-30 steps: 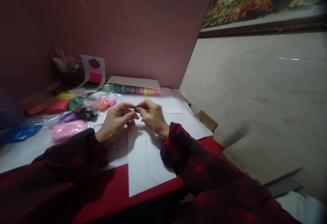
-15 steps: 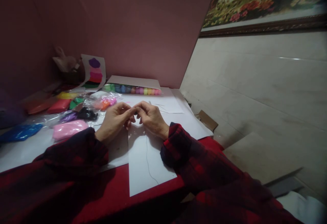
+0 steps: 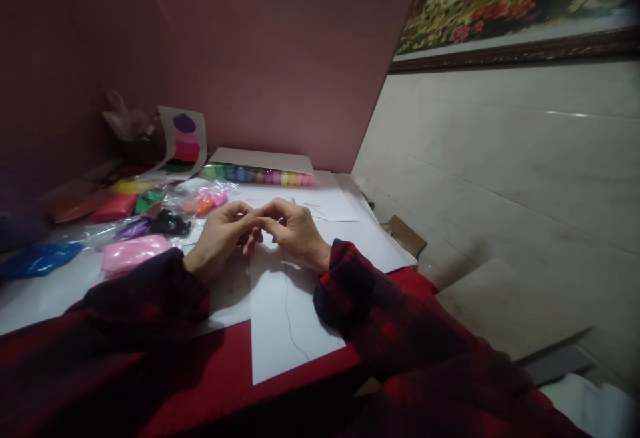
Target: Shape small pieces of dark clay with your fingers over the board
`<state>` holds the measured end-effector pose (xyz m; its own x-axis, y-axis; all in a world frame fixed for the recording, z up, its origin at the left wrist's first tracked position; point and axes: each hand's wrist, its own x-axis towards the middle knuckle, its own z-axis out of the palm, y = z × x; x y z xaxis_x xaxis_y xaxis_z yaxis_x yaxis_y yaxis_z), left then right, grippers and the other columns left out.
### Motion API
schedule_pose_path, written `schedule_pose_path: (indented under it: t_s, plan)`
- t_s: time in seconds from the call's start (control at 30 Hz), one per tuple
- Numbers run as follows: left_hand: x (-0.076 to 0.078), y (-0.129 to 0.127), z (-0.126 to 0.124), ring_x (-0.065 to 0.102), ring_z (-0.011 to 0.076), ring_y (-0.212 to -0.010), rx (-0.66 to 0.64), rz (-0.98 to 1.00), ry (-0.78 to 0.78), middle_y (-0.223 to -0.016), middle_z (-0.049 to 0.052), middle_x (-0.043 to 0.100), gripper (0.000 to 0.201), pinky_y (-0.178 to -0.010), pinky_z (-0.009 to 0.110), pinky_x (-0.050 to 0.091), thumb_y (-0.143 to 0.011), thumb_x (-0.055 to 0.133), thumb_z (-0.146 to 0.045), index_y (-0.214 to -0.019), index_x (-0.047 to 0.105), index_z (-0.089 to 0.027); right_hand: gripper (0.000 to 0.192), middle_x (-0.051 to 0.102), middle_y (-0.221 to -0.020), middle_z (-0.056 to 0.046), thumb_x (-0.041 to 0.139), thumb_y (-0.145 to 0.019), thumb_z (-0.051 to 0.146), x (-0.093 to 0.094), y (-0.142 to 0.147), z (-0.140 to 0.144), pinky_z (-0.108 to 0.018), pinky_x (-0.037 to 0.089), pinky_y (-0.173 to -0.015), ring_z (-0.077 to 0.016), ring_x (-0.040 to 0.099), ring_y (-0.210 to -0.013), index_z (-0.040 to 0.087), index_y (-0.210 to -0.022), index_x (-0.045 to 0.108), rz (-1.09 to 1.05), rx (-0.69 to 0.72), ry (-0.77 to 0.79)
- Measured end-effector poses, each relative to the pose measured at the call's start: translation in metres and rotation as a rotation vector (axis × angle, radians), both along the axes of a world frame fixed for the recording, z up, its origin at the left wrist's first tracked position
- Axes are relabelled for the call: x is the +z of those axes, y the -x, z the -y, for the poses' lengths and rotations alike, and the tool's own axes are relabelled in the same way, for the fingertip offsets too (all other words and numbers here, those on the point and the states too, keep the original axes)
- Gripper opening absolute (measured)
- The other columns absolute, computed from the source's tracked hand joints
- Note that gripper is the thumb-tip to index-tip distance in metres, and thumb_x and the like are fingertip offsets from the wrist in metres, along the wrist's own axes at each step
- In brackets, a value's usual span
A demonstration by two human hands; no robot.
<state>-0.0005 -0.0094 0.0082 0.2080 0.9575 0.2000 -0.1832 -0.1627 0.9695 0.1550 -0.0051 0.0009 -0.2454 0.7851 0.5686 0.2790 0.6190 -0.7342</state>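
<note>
Pinching: left hand [image 3: 220, 237] and right hand [image 3: 295, 230] fingertips closed together, held item hidden
Change: dark bit seen earlier gone from view
Below hands: white sheet [image 3: 285, 318]

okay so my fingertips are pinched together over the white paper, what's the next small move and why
Probably part the fingertips a little to check the piece. The left hand and right hand meet fingertip to fingertip above the paper, and whatever sits between them is hidden, so its shape cannot be judged. A thin thread trails on the paper below.
</note>
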Motion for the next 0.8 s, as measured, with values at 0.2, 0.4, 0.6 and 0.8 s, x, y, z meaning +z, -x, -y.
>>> schedule_pose_path:
  t_s: [0.2, 0.4, 0.6, 0.8]
  plan:
    - [-0.0027, 0.0018, -0.0019, 0.051, 0.0090, -0.038, -0.047, 0.034, 0.051, -0.051, 0.000, 0.063, 0.049, -0.038, 0.019, 0.039, -0.056, 0.092, -0.051, -0.065, 0.059, -0.016, 0.026, 0.072, -0.081, -0.001, 0.069, -0.091, 0.044, -0.0003, -0.0006, 0.0000, -0.025, 0.050, -0.065, -0.0111, 0.062, -0.070, 0.018, -0.088, 0.071, 0.003, 0.010, -0.011]
    - [-0.0017, 0.0006, -0.0024, 0.051, 0.0091, -0.040, -0.056, 0.062, 0.053, -0.051, 0.000, 0.060, 0.050, -0.038, 0.019, 0.039, -0.058, 0.090, -0.054, -0.064, 0.059, -0.015, 0.027, 0.072, -0.082, -0.001, 0.070, -0.090, 0.045, -0.0017, -0.0002, -0.0013, -0.025, 0.050, -0.065, -0.0118, 0.063, -0.071, 0.018, -0.087, 0.069, 0.011, -0.001, -0.007]
    - [-0.0021, 0.0011, -0.0025, 0.051, 0.0093, -0.038, -0.012, 0.043, 0.019, -0.052, 0.001, 0.061, 0.045, -0.038, 0.021, 0.039, -0.065, 0.085, -0.052, -0.064, 0.059, -0.016, 0.018, 0.072, -0.084, -0.002, 0.064, -0.094, 0.034, 0.0019, 0.0002, 0.0030, -0.024, 0.049, -0.063, -0.0116, 0.062, -0.071, 0.018, -0.088, 0.068, 0.051, -0.014, -0.019]
    - [-0.0021, 0.0010, -0.0012, 0.052, 0.0100, -0.038, 0.027, -0.009, -0.034, -0.056, 0.001, 0.063, 0.042, -0.039, 0.022, 0.040, -0.070, 0.081, -0.052, -0.067, 0.059, -0.016, 0.015, 0.070, -0.081, -0.001, 0.061, -0.094, 0.031, 0.0020, 0.0014, 0.0040, -0.024, 0.048, -0.062, -0.0121, 0.061, -0.070, 0.019, -0.088, 0.066, 0.049, -0.070, 0.000]
